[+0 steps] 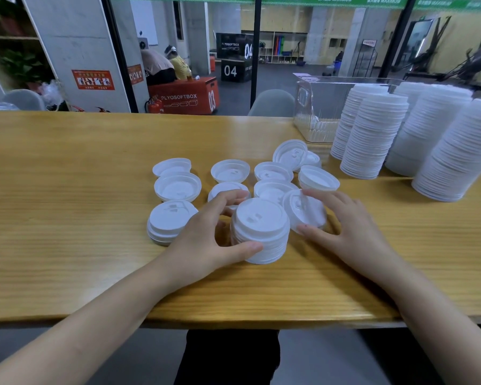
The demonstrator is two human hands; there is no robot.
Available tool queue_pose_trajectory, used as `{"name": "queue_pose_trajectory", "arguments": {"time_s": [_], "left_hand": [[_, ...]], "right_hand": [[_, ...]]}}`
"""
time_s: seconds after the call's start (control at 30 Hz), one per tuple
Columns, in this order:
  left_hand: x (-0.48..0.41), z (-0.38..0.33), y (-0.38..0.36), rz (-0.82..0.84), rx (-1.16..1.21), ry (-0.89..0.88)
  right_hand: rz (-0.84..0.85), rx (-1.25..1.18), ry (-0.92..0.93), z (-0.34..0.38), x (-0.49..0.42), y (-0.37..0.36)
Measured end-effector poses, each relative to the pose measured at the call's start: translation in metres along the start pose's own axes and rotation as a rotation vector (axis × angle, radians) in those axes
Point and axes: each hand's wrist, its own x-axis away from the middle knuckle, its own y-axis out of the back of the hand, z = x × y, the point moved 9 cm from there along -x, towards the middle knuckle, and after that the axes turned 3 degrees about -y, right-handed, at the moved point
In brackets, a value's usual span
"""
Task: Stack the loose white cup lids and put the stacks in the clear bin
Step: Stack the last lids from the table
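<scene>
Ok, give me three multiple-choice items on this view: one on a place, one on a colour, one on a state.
1. The clear bin stands: A) far right on the table, behind the tall stacks; B) at its left edge; C) on the floor.
2. The loose lids are: A) black; B) white; C) red.
3. The left hand: A) lies flat; B) is out of view; C) grips the short stack.
Answers: 1 A, it shows behind the stacks; 2 B, all white; 3 C, thumb and fingers wrap it.
</scene>
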Motion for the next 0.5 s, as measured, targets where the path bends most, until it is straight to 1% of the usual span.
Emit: {"name": "queue_pose_trajectory", "arguments": {"time_s": [0.13, 0.2, 0.27, 0.33, 0.43, 0.5], "left_hand": [[0.0, 0.0, 0.0, 0.003, 0.003, 0.0], [-0.001, 0.001, 0.0, 0.006, 0.005, -0.002], [-0.001, 0.002, -0.001, 0.008, 0.003, -0.002], [-0.001, 0.002, -0.001, 0.011, 0.003, 0.0], [-0.001, 0.003, -0.001, 0.01, 0.003, 0.0], [0.0, 0.003, 0.0, -0.001, 0.015, 0.002]], "right_hand": [[-0.014, -0.054, 0.005, -0.001, -0.002, 0.001], [-0.056, -0.087, 0.019, 0.001, -0.002, 0.005], [-0.105, -0.181, 0.017, 0.004, -0.001, 0.012], [-0.119, -0.297, 0.02, 0.011, 0.0, 0.019], [-0.056, -0.403, 0.086, 0.034, 0.0, 0.02], [0.02, -0.392, 0.151, 0.05, 0.001, 0.014]]}}
